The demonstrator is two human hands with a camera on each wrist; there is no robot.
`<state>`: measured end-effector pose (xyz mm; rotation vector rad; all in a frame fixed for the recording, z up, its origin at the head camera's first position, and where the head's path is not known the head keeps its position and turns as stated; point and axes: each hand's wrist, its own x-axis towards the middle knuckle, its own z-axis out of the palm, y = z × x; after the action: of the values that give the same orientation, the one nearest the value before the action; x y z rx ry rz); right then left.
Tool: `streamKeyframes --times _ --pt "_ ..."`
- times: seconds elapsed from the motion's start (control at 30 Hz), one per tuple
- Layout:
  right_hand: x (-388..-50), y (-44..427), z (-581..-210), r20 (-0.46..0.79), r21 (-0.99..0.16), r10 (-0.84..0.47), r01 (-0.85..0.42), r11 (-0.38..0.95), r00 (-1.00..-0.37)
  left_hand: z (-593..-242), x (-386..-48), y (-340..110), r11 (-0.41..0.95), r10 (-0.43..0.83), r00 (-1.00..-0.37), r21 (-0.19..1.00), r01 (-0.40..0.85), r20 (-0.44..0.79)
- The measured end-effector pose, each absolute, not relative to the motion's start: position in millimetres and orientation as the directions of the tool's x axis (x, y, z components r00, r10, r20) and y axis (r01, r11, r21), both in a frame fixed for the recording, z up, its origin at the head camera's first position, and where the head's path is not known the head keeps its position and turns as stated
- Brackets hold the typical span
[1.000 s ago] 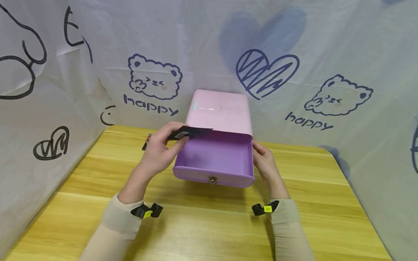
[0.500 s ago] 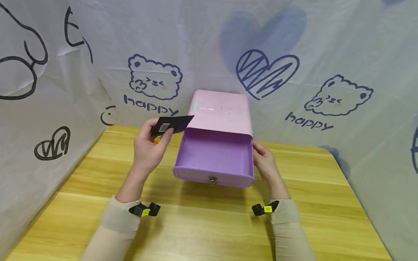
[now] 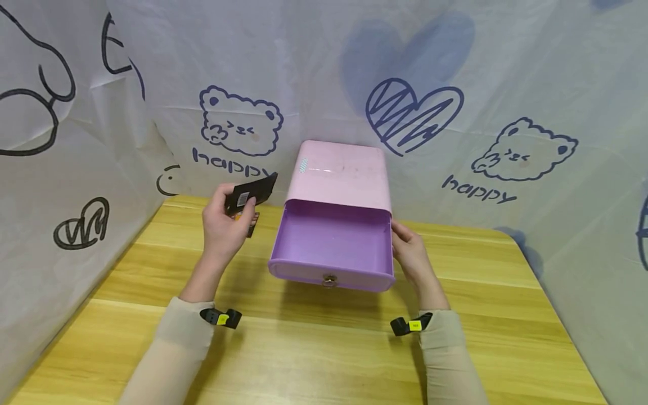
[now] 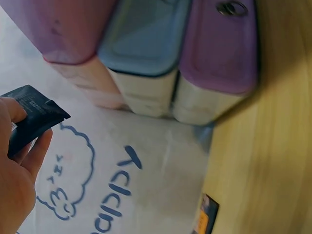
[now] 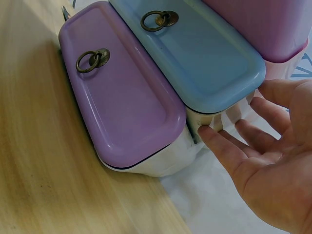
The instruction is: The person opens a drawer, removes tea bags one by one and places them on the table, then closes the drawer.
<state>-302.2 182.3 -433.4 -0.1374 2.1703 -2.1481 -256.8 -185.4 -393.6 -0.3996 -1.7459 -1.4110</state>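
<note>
My left hand (image 3: 221,232) pinches a flat black packet (image 3: 260,188) with a white barcode label, raised left of a small drawer cabinet (image 3: 339,171). The cabinet's top purple drawer (image 3: 331,242) is pulled out, and its visible inside holds nothing. In the right wrist view, the blue drawer (image 5: 202,63) and the lower purple drawer (image 5: 126,92) are closed, with ring pulls on their fronts. My right hand (image 3: 414,254) rests with extended fingers against the cabinet's right side.
An orange and black item (image 4: 207,214) lies on the wooden table (image 3: 304,349) behind my left hand, partly hidden in the head view. A white curtain (image 3: 324,67) with printed drawings hangs directly behind the cabinet and along the left side.
My left hand has moved left with the black packet, away from over the drawer, and the packet has tilted up. My right hand and the cabinet have stayed in place.
</note>
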Motion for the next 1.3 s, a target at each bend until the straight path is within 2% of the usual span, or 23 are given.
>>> streamKeyframes --times 0.23,0.43,0.8,1.03,1.3 --pt "-303.3 182.7 -433.9 -0.012 -1.0 -0.123 0.01 0.013 -0.992 -404.3 -269.6 -193.0 0.431 -0.22 -0.662 0.68 0.592 0.716" --pt "-303.5 182.3 -433.1 -0.016 -1.0 -0.126 0.014 0.016 -0.992 -423.0 -287.6 -204.0 0.551 -0.162 -0.681 0.638 0.538 0.714" --pt "-302.6 182.3 -431.9 -0.014 -1.0 -0.121 0.013 0.006 -0.993 -443.1 -311.2 -210.0 0.657 -0.065 -0.708 0.565 0.5 0.703" --pt "-302.5 182.9 -431.5 -0.012 -1.0 -0.12 0.012 0.005 -0.993 -449.1 -320.5 -208.2 0.75 0.037 -0.776 0.495 0.438 0.63" --pt "-303.2 182.9 -433.1 -0.009 -1.0 -0.112 0.008 0.004 -0.994 -454.4 -328.8 -204.4 0.838 0.124 -0.866 0.416 0.353 0.485"
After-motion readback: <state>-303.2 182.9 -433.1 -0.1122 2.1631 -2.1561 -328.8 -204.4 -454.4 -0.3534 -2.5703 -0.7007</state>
